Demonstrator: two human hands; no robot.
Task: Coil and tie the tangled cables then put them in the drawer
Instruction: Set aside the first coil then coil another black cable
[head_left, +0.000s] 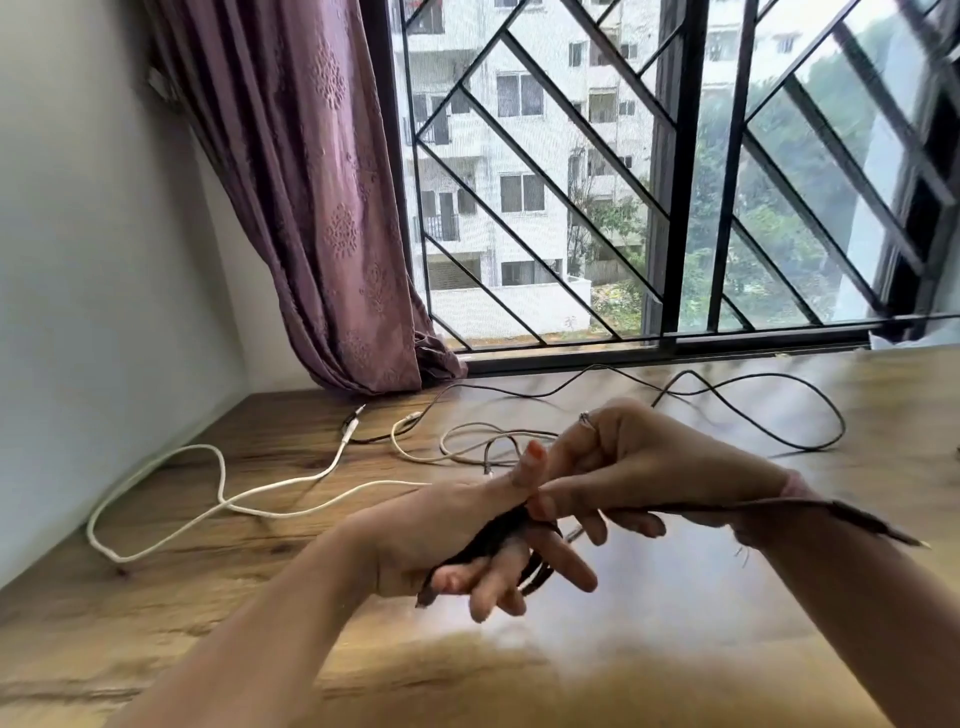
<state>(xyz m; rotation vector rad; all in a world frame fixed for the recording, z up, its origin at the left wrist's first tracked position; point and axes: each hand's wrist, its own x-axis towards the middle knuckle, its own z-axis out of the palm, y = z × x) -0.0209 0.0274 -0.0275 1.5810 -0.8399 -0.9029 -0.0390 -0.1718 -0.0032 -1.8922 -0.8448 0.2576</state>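
the dark cable coil (488, 540) lies across the left hand (467, 540), long axis running from lower left toward the thumb, fingers loosely curled round it. it looks light and limp, likely to spring loose, so best held at its middle. the right hand (623, 467) pinches something thin beside it; what, i cannot tell. white cable (218, 499) and black cable (753, 400) sprawl loose on the wooden table (675, 597) beyond
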